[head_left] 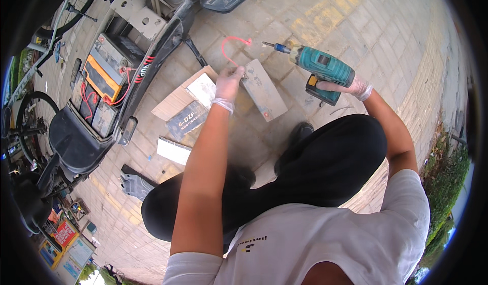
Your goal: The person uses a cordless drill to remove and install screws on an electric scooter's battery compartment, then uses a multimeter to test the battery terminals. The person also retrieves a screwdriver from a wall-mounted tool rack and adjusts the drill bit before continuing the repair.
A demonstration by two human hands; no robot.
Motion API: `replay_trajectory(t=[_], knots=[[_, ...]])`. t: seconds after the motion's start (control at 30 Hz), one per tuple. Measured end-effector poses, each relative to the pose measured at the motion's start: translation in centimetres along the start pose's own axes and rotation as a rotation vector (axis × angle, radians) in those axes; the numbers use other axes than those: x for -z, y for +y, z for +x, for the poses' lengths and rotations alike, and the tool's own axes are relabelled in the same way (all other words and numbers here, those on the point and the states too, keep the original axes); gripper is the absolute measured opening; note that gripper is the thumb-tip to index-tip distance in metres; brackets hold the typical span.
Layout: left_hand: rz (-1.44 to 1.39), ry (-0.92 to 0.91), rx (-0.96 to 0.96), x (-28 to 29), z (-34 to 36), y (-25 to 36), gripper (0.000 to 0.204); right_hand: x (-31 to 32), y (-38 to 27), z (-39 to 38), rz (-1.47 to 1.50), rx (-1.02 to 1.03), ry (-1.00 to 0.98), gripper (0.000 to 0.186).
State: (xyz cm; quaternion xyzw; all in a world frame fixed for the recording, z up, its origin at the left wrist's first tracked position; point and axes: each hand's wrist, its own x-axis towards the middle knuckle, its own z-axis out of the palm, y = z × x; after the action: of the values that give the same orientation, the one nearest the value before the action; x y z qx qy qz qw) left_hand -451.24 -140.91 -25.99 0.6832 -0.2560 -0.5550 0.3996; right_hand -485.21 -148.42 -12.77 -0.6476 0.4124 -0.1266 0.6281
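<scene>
Fingers [235, 72] of our gloved left hand [227, 84] are pinched shut on the end of a red wire [230, 46], right at the top corner of the grey battery [264, 89] lying flat on the paving [386, 36]. The wire loops up and away from the battery, its far end free. Our right hand [351, 86], gloved too, is wrapped tight around the grip of a teal drill [321, 66], held off to the right of the battery with its bit [269, 44] pointing left, clear of everything.

We judge the step in hand to be work on the wire's connection at the battery terminal, with the drill waiting as the driver. We cannot see the terminal screw itself under our fingers. The next move, as we read it, calls for swinging the bit down onto that terminal while the left hand keeps the wire steady and out of the bit's path.

Just left of the battery lie a second dark battery [187, 120] and a piece of cardboard [175, 99]. Further left stands a scooter [101, 107] with its floor open, showing more batteries [104, 66] and red leads.
</scene>
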Motion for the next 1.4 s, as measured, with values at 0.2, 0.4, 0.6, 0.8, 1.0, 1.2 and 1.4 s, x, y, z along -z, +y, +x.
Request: replay_trajectory(t=[0.2, 0.4, 0.6, 0.8, 1.0, 1.2, 1.4], knots=[[-0.188, -0.062, -0.004, -0.5, -2.0, -1.3, 0.065, -4.5, -7.7, 1.4, -0.274, -0.097, -0.038, 0.037], [-0.183, -0.101, -0.101, -0.3, -2.7, -0.9, 0.072, -8.5, -10.4, 3.3, -0.521, -0.158, 0.040, 0.032], [0.243, 0.208, -0.423, -1.3, -3.9, -1.4, 0.050, -9.4, -10.2, 4.3, -0.649, -0.163, 0.049, 0.030], [0.193, 0.142, -0.421, -1.2, -2.7, -2.3, 0.043, -10.0, -10.8, 4.3, -0.630, -0.154, 0.052, 0.029], [0.073, 0.068, -0.366, -1.0, -2.8, -1.9, 0.045, -10.3, -12.8, 6.1, -0.810, -0.261, -0.065, 0.036], [0.032, 0.012, -0.406, -1.0, -2.0, -2.1, 0.049, -10.9, -16.0, 9.1, -0.683, -0.061, -0.303, 0.048], [-0.049, -0.024, -0.439, -1.3, -0.5, -3.7, 0.052, -11.7, -18.0, 9.6, -0.749, -0.316, -0.247, 0.040]])
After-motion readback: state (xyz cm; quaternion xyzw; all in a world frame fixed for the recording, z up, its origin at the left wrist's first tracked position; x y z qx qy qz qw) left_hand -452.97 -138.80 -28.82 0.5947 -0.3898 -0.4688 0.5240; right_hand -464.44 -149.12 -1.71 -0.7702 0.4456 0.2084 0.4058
